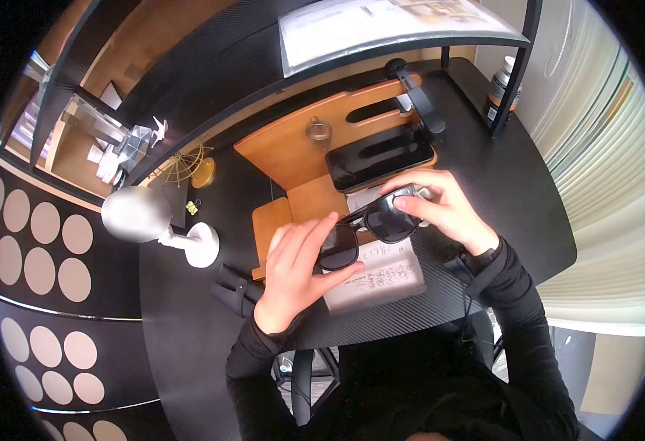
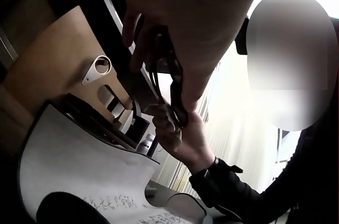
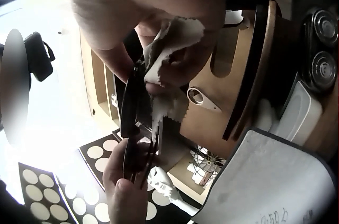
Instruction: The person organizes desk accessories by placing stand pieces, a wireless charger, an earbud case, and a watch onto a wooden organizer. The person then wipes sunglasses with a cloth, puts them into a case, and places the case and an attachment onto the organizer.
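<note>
A pair of black sunglasses (image 1: 388,219) is held between both hands above the desk. My left hand (image 1: 293,266) pinches the frame at the left lens, thumb below and fingers above. At the other lens, my right hand (image 1: 446,209) grips with its thumb on the dark front. Bunched in the right fingers is a thin grey cloth (image 3: 175,41) with a zigzag edge, lying against the back side of the glasses in the right wrist view. Below the glasses lies a pale sheet with handwriting (image 1: 385,279).
Behind the hands stands a wooden desk organizer (image 1: 293,140) with a dark phone-like slab (image 1: 374,162) leaning on it and a small loupe (image 3: 204,98). At left are a white lamp (image 1: 202,246) and a black case (image 1: 233,290). A shelf (image 1: 212,110) overhangs the back.
</note>
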`<move>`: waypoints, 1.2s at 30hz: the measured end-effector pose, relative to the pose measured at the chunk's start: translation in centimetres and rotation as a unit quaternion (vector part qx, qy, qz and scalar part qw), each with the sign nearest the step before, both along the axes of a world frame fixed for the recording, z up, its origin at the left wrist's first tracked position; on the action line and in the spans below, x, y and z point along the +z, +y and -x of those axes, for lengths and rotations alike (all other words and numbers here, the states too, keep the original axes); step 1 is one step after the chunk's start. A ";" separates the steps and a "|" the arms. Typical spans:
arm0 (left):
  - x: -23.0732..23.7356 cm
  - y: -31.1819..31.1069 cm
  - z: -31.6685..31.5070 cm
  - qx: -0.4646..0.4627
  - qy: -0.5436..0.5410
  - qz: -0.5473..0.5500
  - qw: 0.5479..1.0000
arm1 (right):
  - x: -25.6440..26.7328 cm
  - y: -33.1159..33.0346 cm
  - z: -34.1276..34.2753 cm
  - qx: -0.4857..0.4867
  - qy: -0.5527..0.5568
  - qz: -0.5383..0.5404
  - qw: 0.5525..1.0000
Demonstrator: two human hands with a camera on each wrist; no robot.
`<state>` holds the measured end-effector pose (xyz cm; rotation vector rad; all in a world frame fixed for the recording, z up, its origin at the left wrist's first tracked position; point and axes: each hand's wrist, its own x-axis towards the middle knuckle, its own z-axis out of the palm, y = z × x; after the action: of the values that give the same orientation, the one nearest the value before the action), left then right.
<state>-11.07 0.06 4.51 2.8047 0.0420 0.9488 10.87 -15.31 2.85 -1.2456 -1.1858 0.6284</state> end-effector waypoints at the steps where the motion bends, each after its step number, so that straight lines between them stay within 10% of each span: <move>1: -0.1 0.0 0.0 0.012 0.002 0.015 1.000 | -0.1 0.1 0.2 -0.026 -0.027 0.000 0.999; 4: 0.0 -0.2 0.1 0.026 -0.002 0.025 0.999 | -0.3 0.6 1.2 -0.197 -0.195 -0.122 0.953; 12: 0.6 -0.3 0.3 0.026 -0.050 0.057 0.997 | -0.6 0.4 3.0 -0.142 -0.459 -0.109 0.870; 36: 1.2 -0.1 1.0 0.058 -0.103 0.028 0.993 | -0.9 0.4 3.6 -0.002 -0.480 -0.215 0.851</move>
<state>-12.05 0.00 5.71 2.6613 0.2018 1.2393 7.32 -14.86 1.94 -1.1675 -2.0004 -0.3533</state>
